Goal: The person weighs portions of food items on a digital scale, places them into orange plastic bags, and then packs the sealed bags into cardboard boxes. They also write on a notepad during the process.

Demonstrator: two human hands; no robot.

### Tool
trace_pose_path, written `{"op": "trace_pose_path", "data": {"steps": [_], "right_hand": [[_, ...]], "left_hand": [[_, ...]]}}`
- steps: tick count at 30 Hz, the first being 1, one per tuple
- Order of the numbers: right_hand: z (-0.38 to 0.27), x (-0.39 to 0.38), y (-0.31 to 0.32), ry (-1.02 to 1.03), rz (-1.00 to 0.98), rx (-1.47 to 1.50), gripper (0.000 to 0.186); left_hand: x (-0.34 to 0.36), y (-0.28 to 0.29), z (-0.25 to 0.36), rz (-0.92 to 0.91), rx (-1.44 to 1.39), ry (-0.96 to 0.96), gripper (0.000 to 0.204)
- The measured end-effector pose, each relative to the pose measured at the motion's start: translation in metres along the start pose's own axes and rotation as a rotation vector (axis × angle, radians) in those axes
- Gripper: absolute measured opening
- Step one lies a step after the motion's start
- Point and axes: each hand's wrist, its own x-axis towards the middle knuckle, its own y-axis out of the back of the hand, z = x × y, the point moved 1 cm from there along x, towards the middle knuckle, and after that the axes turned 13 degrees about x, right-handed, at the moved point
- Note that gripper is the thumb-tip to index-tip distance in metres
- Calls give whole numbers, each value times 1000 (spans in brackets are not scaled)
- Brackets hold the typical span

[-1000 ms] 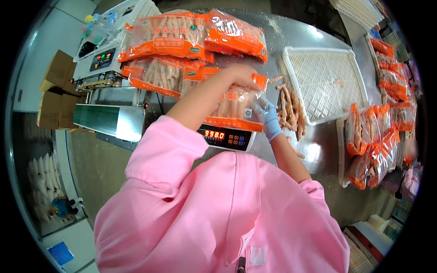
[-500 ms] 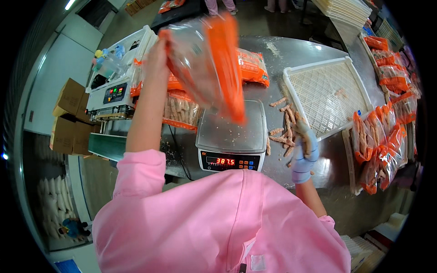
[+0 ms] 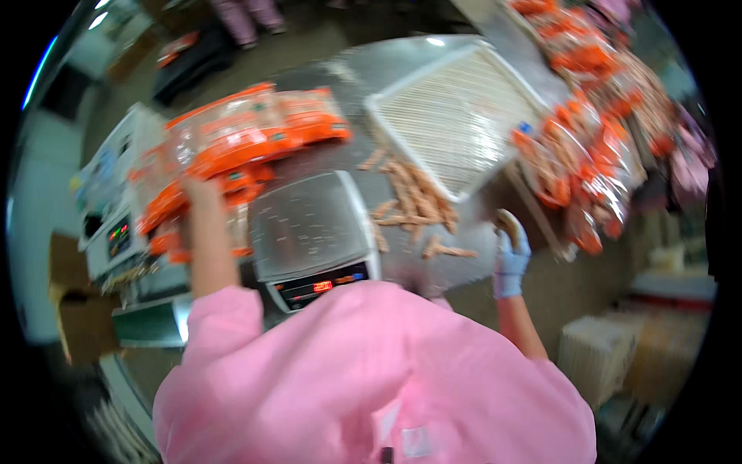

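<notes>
Our bare left hand [image 3: 197,189] grips an orange-and-clear sausage bag [image 3: 232,139]; our blue-gloved right hand [image 3: 512,251] hangs loosely curled over the steel table [image 3: 464,274].

A digital scale [image 3: 309,224] with a bare steel platter and a lit red display stands near the front edge of the steel table [image 3: 433,62]. Just right of it, loose sausages [image 3: 413,205] lie scattered on the tabletop, reaching up to the near corner of a white perforated tray [image 3: 456,116], which sits tilted toward the table's far right. Along the right edge, orange-and-clear filled packs [image 3: 587,155] are heaped together. At the left edge stands a white machine [image 3: 108,232] with a small lit panel. Below it, off the table, sits a brown cardboard box [image 3: 77,325].
</notes>
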Motion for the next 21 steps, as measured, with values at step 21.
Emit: {"op": "trace_pose_path", "data": {"steps": [21], "right_hand": [[160,136,-76,-419,346,-625,74]], "left_hand": [[-318,-76,-66,111,537,-293,53]]}}
